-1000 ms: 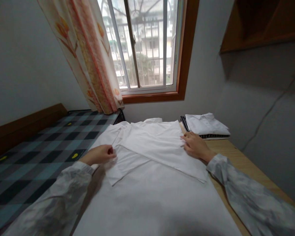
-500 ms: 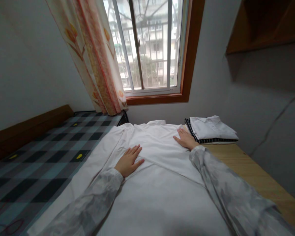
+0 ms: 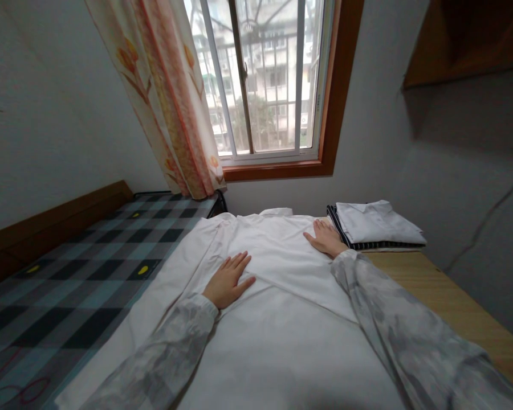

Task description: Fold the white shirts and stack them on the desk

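A white shirt (image 3: 282,336) lies spread out in front of me, its collar end toward the window and some creases across its middle. Flat on its left half rests my left hand (image 3: 229,280), fingers stretched and thumb apart. My right hand (image 3: 325,238) lies on the upper right part of the shirt, fingers spread, close to the folded clothes. Neither hand grips anything. The folded stack has a white garment (image 3: 378,223) on top of a black striped one (image 3: 340,228).
Wooden tabletop (image 3: 444,296) shows at the right, under the stack. A bed with a checked cover (image 3: 111,267) stands at the left. Behind are a flowered curtain (image 3: 166,102) and a window (image 3: 269,85). A wooden shelf (image 3: 474,45) hangs at the upper right.
The whole view has shifted slightly, so everything appears a little farther right. Both hands stay in nearly the same places on the shirt.
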The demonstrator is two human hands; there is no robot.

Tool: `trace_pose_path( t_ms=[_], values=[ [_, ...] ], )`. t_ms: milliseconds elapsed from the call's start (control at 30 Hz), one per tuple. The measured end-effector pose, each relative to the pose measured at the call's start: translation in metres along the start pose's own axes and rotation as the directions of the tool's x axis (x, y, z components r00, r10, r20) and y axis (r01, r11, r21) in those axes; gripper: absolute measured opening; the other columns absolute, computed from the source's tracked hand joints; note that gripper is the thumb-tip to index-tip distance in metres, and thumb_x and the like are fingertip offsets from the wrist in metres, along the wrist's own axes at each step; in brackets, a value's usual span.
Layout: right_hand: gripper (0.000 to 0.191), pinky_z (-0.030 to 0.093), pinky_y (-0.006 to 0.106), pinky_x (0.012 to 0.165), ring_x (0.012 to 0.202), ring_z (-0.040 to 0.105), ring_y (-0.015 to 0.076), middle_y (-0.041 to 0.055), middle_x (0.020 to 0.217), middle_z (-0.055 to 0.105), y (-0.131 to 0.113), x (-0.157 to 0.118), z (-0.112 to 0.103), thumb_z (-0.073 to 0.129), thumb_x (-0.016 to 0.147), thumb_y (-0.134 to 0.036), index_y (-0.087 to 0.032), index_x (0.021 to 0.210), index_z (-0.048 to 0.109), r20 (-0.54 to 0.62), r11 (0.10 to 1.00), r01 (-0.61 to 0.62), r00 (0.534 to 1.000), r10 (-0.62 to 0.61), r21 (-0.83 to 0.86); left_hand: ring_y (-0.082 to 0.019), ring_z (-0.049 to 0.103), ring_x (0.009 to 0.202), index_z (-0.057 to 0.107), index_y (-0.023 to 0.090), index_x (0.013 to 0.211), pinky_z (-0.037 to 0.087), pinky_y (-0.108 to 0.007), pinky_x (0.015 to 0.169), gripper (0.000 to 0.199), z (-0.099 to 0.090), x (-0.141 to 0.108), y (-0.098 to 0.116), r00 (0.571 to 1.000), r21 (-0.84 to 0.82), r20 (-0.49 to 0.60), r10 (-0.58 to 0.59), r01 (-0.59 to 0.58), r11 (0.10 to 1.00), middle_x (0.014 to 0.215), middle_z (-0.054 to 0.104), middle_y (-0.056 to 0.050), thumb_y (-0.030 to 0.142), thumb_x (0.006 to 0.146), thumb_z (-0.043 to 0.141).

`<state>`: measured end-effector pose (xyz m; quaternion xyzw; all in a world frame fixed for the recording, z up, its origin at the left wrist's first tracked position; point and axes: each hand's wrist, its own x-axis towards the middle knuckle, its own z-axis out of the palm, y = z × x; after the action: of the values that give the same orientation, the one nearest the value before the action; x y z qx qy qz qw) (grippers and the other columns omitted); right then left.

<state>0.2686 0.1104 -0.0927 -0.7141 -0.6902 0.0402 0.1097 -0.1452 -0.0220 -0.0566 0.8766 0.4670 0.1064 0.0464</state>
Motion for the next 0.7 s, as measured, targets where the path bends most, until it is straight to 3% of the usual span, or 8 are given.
trace_pose_path(
  t_ms=[100, 233, 300, 367, 467, 567, 700],
  values=[
    [0.095, 0.012, 0.051, 0.138, 0.172, 0.018, 0.0339, 0.0221, 0.184, 0.02, -0.002, -0.014, -0.003, 0.028, 0.108, -0.071, -0.003, 0.175, 0.026, 0.088, 0.995, 0.098, 0.991, -0.099, 0.019, -0.032, 0.039, 0.164, 0.051, 0.022, 0.166, 0.026, -0.057, 0.138, 0.07, 0.002, 0.002, -0.001, 0.999, -0.063, -0.042, -0.016, 0.014, 0.998, 0.176, 0.043, -0.013, 0.064, 0.11, 0.049],
    [0.1, 0.019, 0.053, 0.137, 0.171, 0.022, 0.0356, 0.0242, 0.182, 0.024, -0.019, -0.04, -0.014, 0.023, 0.107, -0.078, -0.004, 0.174, 0.03, 0.148, 0.978, 0.173, 0.971, -0.189, 0.115, -0.03, 0.058, 0.148, 0.071, 0.021, 0.14, 0.043, -0.049, 0.129, 0.051, 0.003, 0.01, -0.013, 0.973, -0.242, -0.194, -0.125, 0.075, 0.967, 0.16, 0.062, -0.016, 0.055, 0.111, 0.046],
    [0.101, 0.02, 0.053, 0.137, 0.17, 0.024, 0.0368, 0.0233, 0.181, 0.027, -0.034, -0.055, -0.02, 0.027, 0.106, -0.08, -0.006, 0.174, 0.032, 0.101, 0.962, 0.242, 0.962, -0.255, 0.124, -0.031, 0.061, 0.143, 0.071, 0.019, 0.132, 0.047, -0.047, 0.124, 0.045, 0.0, 0.017, -0.024, 0.914, -0.251, -0.306, -0.268, 0.194, 0.948, 0.153, 0.065, -0.019, 0.052, 0.107, 0.053],
    [0.096, 0.017, 0.053, 0.138, 0.17, 0.023, 0.0356, 0.0191, 0.182, 0.027, -0.052, -0.068, -0.023, 0.031, 0.107, -0.079, -0.012, 0.175, 0.033, 0.024, 0.93, 0.348, 0.935, -0.353, 0.12, -0.034, 0.062, 0.141, 0.066, 0.016, 0.135, 0.047, -0.048, 0.122, 0.05, -0.008, 0.026, -0.035, 0.838, -0.199, -0.347, -0.421, 0.372, 0.906, 0.149, 0.066, -0.021, 0.053, 0.1, 0.064],
    [0.086, 0.016, 0.053, 0.138, 0.171, 0.022, 0.033, 0.014, 0.183, 0.027, -0.079, -0.083, -0.02, 0.037, 0.109, -0.074, -0.018, 0.174, 0.037, -0.037, 0.875, 0.47, 0.882, -0.469, 0.113, -0.035, 0.069, 0.129, 0.061, 0.014, 0.14, 0.051, -0.044, 0.111, 0.065, -0.022, 0.043, -0.049, 0.754, -0.165, -0.217, -0.62, 0.598, 0.784, 0.14, 0.072, -0.021, 0.06, 0.096, 0.069],
    [0.078, 0.018, 0.054, 0.138, 0.17, 0.024, 0.0326, 0.0131, 0.183, 0.029, -0.096, -0.091, -0.011, 0.038, 0.111, -0.067, -0.019, 0.173, 0.04, 0.008, 0.861, 0.493, 0.867, -0.497, 0.122, -0.033, 0.074, 0.12, 0.065, 0.016, 0.134, 0.053, -0.037, 0.099, 0.061, -0.034, 0.061, -0.057, 0.701, -0.162, -0.111, -0.705, 0.687, 0.709, 0.135, 0.076, -0.018, 0.063, 0.095, 0.068],
    [0.077, 0.02, 0.052, 0.138, 0.17, 0.026, 0.0315, 0.0122, 0.182, 0.03, -0.097, -0.094, -0.002, 0.038, 0.112, -0.064, -0.018, 0.174, 0.038, 0.011, 0.856, 0.5, 0.863, -0.506, 0.134, -0.031, 0.075, 0.109, 0.078, 0.018, 0.101, 0.049, -0.032, 0.086, 0.035, -0.038, 0.075, -0.063, 0.723, -0.185, -0.105, -0.683, 0.661, 0.728, 0.113, 0.082, -0.014, 0.05, 0.095, 0.067]
  ],
)
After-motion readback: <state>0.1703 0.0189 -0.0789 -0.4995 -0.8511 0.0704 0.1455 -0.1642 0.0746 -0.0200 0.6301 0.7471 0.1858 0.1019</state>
